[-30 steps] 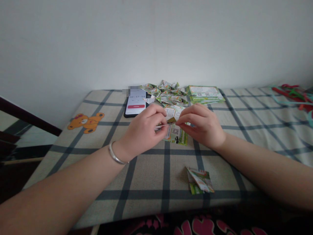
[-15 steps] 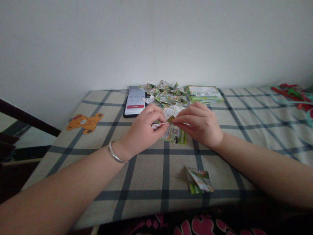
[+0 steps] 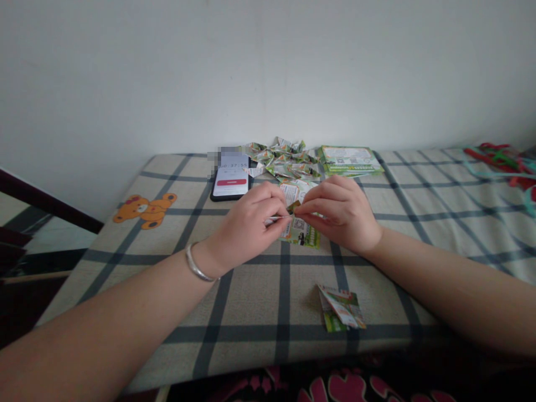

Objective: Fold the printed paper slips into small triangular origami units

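Note:
Between my fingertips, over the middle of the table, is a small folded piece of printed paper [image 3: 295,206], mostly covered by the fingers. My left hand [image 3: 259,218] pinches its left side, and a silver bangle circles that wrist. My right hand [image 3: 341,212] pinches the other side. Beneath the hands lies a flat green-and-white printed sheet [image 3: 300,234] with a square code on it. Nearer the front edge sits another folded paper piece [image 3: 343,308], apart from both hands.
Along the wall are a phone [image 3: 231,182] showing a running timer, a pile of folded paper pieces [image 3: 285,159] and a stack of printed sheets [image 3: 350,160]. A bear cutout [image 3: 145,210] lies at left. Red and teal ribbons [image 3: 502,164] lie far right on the checked cloth [image 3: 247,312].
My left hand has shifted and turned slightly, its fingertips closer to the right ones. The right hand has barely moved, and both keep their pinch on the folded paper.

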A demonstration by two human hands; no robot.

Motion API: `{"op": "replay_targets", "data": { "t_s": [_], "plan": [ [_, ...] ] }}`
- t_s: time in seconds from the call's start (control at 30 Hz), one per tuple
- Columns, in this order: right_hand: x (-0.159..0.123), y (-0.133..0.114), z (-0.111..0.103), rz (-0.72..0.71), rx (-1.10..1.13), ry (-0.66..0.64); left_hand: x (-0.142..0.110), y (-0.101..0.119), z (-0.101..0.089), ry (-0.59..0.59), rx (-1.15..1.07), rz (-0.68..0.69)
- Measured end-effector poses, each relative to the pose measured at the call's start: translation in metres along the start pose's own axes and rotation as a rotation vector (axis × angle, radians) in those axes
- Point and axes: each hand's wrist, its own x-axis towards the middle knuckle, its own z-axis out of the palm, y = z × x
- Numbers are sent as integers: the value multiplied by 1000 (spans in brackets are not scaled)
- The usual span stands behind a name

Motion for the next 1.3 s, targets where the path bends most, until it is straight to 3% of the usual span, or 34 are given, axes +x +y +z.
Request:
{"op": "replay_targets", "data": {
  "t_s": [0.47, 1.3],
  "plan": [
    [2, -1, 3, 10, 6, -65, -2, -1, -1, -23, 193, 123],
    [2, 2, 4, -15, -58, -44, 0, 0, -4, -22, 229, 108]
  ]
}}
